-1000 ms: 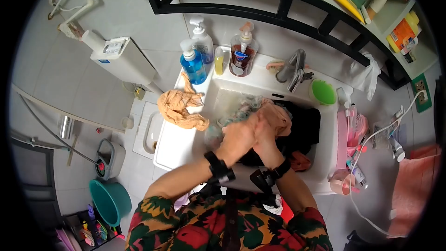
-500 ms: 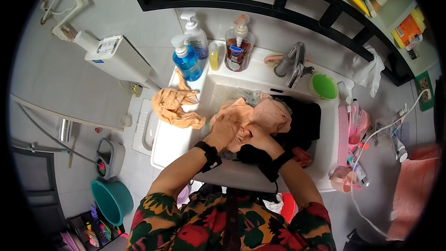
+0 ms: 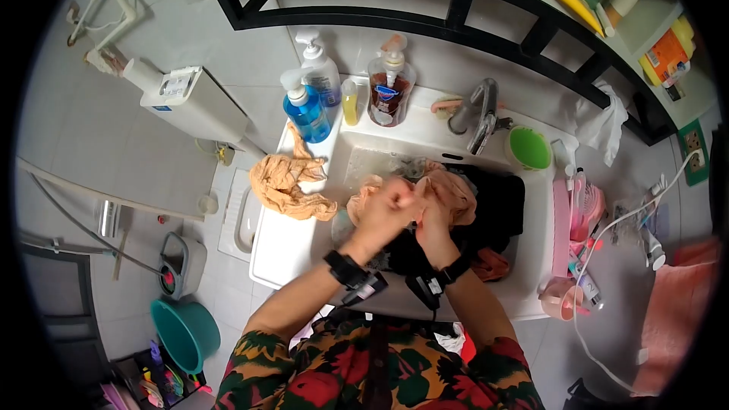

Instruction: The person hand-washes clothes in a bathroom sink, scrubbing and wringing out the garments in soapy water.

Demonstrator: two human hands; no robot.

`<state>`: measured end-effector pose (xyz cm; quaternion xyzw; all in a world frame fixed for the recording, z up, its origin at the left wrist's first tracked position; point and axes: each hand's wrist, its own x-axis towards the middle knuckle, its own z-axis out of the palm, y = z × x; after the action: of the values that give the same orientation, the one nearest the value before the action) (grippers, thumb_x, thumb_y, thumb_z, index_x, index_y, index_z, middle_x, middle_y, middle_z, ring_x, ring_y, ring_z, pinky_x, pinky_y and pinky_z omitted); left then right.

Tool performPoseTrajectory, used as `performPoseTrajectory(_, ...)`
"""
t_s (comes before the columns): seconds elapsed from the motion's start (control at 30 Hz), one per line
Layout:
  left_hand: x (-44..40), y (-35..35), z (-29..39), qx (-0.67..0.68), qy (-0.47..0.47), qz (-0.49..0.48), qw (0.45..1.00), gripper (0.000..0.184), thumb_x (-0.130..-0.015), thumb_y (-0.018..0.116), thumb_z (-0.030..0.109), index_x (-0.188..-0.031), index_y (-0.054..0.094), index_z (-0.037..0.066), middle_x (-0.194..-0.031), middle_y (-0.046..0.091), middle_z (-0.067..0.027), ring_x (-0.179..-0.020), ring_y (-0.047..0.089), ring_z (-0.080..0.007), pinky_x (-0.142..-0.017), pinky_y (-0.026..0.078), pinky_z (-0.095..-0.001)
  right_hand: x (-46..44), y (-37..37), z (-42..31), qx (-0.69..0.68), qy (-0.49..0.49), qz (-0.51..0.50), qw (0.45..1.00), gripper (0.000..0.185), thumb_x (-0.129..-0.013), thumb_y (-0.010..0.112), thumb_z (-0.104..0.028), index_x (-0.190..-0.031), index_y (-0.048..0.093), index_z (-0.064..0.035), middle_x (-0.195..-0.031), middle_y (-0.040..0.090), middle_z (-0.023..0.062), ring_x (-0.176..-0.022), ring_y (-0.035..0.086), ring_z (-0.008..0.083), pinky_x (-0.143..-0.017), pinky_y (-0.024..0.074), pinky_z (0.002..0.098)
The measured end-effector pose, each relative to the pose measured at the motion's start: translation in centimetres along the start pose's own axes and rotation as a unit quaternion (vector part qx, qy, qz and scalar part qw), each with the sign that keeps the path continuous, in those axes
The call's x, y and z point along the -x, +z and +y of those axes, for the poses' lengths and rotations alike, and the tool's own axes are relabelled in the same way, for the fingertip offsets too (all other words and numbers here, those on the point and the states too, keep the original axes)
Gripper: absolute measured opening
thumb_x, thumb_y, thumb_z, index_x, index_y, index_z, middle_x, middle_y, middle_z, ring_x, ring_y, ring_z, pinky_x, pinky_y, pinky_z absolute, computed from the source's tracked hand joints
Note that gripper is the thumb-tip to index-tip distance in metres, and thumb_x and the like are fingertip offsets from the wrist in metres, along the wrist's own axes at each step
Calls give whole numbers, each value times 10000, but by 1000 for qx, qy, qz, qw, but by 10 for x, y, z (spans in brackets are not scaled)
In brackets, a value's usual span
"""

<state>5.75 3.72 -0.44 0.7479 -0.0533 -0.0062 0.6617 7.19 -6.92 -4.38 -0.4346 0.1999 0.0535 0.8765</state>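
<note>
A peach-coloured garment [image 3: 453, 190] is bunched up over the sink, its exact kind not clear from the folds. My left hand [image 3: 389, 212], slightly blurred, is curled closed around one part of it. Close beside, my right hand [image 3: 435, 222] grips another part, with cloth spreading out beyond its fingers. Beneath both hands, dark wet clothes [image 3: 497, 197] lie in the white sink [image 3: 535, 258], along with a reddish-orange cloth [image 3: 490, 264]. Some water shows at the sink's left side.
An orange-tan cloth [image 3: 285, 190] lies crumpled on the left ledge. Behind it stand a blue pump bottle [image 3: 307, 118], a white pump bottle [image 3: 323, 72] and a brown soap bottle [image 3: 389, 95]. The faucet [image 3: 484, 118] and a green bowl [image 3: 529, 149] sit at the back right.
Both hands have risen and closed around the peach garment, which is more gathered between them. My left hand has turned from lying on the cloth into a fist.
</note>
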Motion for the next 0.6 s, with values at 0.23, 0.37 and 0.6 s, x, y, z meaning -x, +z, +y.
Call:
performPoseTrajectory(0.23, -9, 13, -15, -308, 0, 130, 942, 150, -773, 526, 179, -716, 503, 43, -625, 537, -172, -569, 529, -355, -490, 415, -414, 15, -6, 24, 21, 56, 18, 998, 283, -886, 405, -216, -1110, 471, -56, -1084, 514, 56, -1015, 488, 163, -879, 397, 299)
performPoseTrajectory(0.37, 14, 44, -17, -257, 184, 140, 938, 120, -734, 565, 176, -726, 505, 73, -593, 516, -134, -650, 519, -320, -605, 425, -362, 8, -25, 10, -38, 124, 12, 992, 251, -869, 425, -226, -1029, 506, -51, -997, 546, 62, -934, 513, 170, -815, 420, 304)
performPoseTrajectory(0.6, -43, -16, -25, -266, -55, 187, 944, 312, -798, 544, 328, -732, 505, 26, -691, 576, -148, -642, 539, -354, -656, 418, -412, -39, -25, 16, -36, 17, -30, 999, 206, -839, 482, -200, -973, 509, -45, -936, 546, 48, -888, 523, 162, -797, 428, 277)
